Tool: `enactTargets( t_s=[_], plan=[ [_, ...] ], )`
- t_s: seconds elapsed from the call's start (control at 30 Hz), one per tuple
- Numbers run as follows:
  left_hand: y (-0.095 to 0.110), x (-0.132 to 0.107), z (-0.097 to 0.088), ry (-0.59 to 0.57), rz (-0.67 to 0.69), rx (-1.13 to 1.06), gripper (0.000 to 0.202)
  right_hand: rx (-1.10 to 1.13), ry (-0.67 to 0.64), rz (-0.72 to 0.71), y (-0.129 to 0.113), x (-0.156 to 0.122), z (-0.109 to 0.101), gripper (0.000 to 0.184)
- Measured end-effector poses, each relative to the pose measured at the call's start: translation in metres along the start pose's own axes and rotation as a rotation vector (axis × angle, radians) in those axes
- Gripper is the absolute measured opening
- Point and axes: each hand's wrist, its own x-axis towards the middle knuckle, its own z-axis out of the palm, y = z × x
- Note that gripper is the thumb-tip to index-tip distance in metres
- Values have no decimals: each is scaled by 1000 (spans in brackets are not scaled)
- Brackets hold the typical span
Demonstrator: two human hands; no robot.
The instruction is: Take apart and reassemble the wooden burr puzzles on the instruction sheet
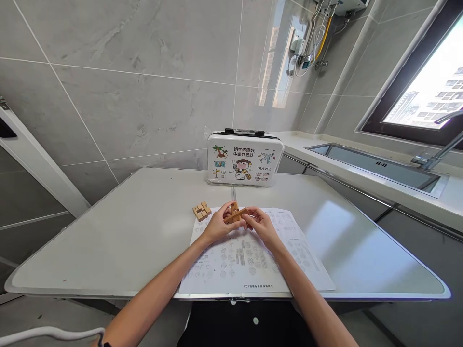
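- While both hands are hovering over the far end of the sheet, the left hand and right hand are gripping a small wooden puzzle between them, just above the paper.
- Left fingers are curling shut around the puzzle's left side; right fingers are pinching its right end.
- Loose blocks are lying at the sheet's far-left corner, near the left hand but apart from it.
- A case is standing upright at the worktop's far edge; a sink is sitting well apart on the right.
- Judging by the grip, pieces are being fitted together, with some blocks not yet joined.
- The next move is calling for one hand holding steady while the other is lining up its piece; the joint itself is too small to make out.
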Motion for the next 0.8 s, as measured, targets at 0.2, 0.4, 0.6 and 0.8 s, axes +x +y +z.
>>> enactTargets(
  t_s=[0.2, 0.4, 0.6, 0.8],
  plan=[
    [0, 0, -2, -7, -14, -19, 84, -19, -77, 16, -5, -5, -1, 31],
    [3, 0, -3, -77, 8, -7, 64, 24, -64, 34, -4, -4, -1, 33],
    [0, -1, 0, -86, 134, 54, 71, 111, -35, 34, -3, -2, -2, 33],
    [-4, 0, -2, 52, 207, 250, 51, 153, -41, 88, -4, -2, -4, 37]
  ],
)
